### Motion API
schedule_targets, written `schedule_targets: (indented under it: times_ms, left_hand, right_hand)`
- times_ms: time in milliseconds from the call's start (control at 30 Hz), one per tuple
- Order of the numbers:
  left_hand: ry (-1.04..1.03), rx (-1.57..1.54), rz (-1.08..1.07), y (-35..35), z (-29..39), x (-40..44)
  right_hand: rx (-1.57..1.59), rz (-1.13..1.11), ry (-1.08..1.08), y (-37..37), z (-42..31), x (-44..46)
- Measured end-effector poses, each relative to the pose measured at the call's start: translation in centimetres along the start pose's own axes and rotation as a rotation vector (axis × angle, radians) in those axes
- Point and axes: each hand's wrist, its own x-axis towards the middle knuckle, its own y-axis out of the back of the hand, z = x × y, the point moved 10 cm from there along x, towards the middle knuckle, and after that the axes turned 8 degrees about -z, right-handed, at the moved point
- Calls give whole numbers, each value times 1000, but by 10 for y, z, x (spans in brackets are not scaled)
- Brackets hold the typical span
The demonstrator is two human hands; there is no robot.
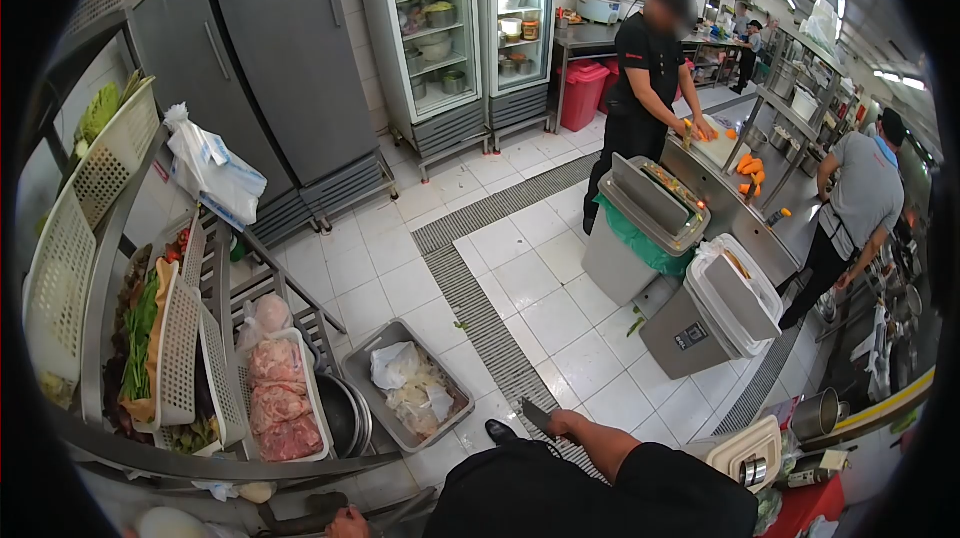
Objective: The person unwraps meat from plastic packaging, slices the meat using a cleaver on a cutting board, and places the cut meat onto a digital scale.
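Note:
My right hand [566,425] is closed around the handle of a kitchen knife [537,415], whose wide blade points forward and left over the floor. At the bottom edge my left hand [348,524] shows only in part, beside the metal rack, its fingers curled. What it holds, if anything, is hidden. Near it on the rack are a white tray of raw meat [285,408] and several dark pans [345,416]. A grey tub [408,385] with plastic bags in it stands on the floor in front of me.
Perforated baskets [180,358] of vegetables fill the left rack. Two lidded bins [690,323] stand at right. A co-worker [645,68] handles orange vegetables at a steel counter; another person [860,188] bends at right. Fridges [430,128] line the back. A drain grate [480,328] crosses the floor.

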Motion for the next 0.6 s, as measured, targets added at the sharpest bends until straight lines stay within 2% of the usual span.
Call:
schedule_targets:
  times_ms: [167, 267, 333, 600]
  left_hand:
    - [-24, -6, 22, 2, 1, -2]
    - [-10, 17, 37, 3, 4, 0]
    - [32, 57, -54, -6, -3, 4]
    - [-1, 82, -28, -14, -9, 5]
  right_hand:
    - [6, 16, -2, 5, -2, -4]
    - [3, 7, -5, -7, 18, 29]
    - [-9, 21, 0, -4, 14, 23]
    - [23, -16, -27, -8, 15, 23]
